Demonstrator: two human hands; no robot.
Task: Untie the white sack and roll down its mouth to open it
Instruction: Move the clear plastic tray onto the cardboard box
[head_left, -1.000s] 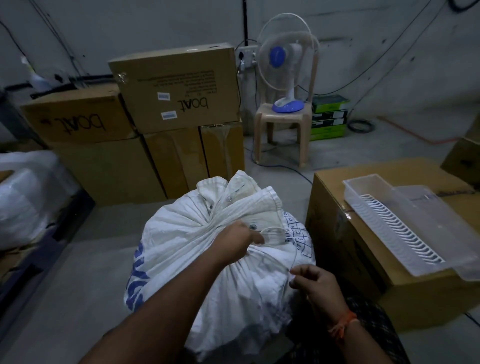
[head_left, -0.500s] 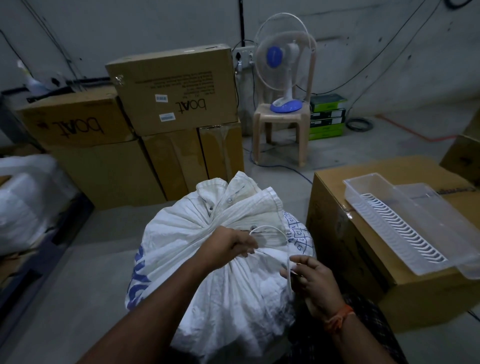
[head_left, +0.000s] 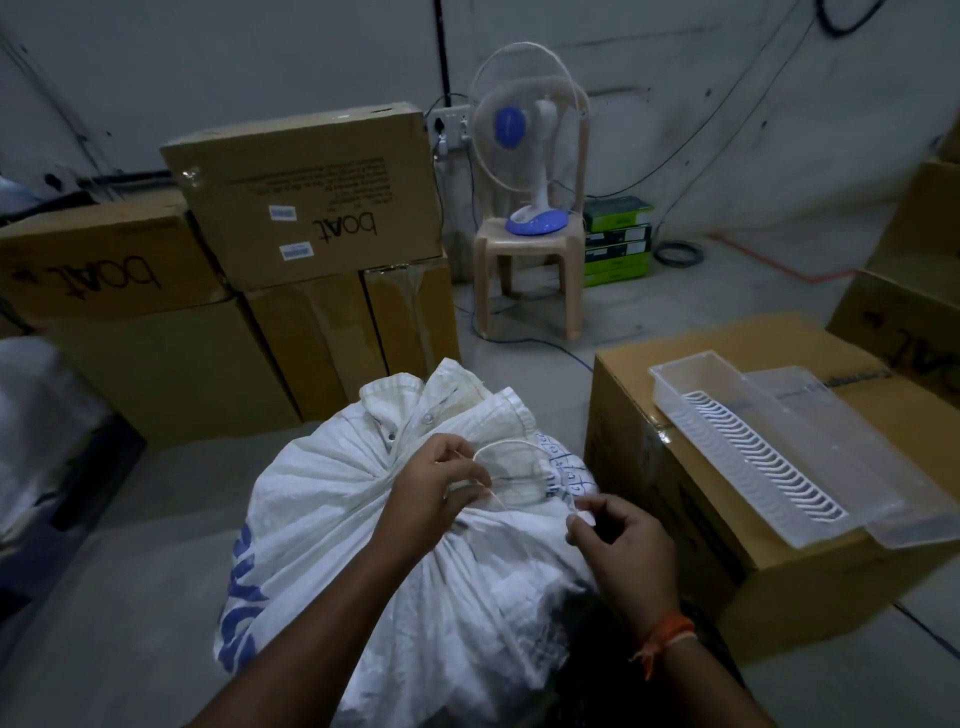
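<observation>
Sitting closest, between the two forearms on the floor: the white sack (head_left: 363, 545), bulging, its neck bunched tight and lying toward the far side. Pinching the free end of the thin white string (head_left: 511, 447) between thumb and forefinger, the right hand (head_left: 618, 545), wrist cocked and drawn back toward the body, probably keeping the string taut so the knot can slip. Bearing an orange thread band (head_left: 667, 631) at that wrist. Reaching in from lower left across the sack's top, the left hand (head_left: 436, 488), fingers curled at the gathered neck and pinching the string there, likely steadying the bunch while working the loop loose; the exact hold on the knot too small to tell. Standing up just beyond the left hand, a slack loop of the string. Mouth not yet rolled down. Resting to the right on a cardboard box (head_left: 727, 545), a clear plastic tray (head_left: 753, 452). Stacked farther off to the left, more cartons (head_left: 311, 208). Standing at the back wall, a fan (head_left: 530, 140) on a plastic chair (head_left: 530, 270).
</observation>
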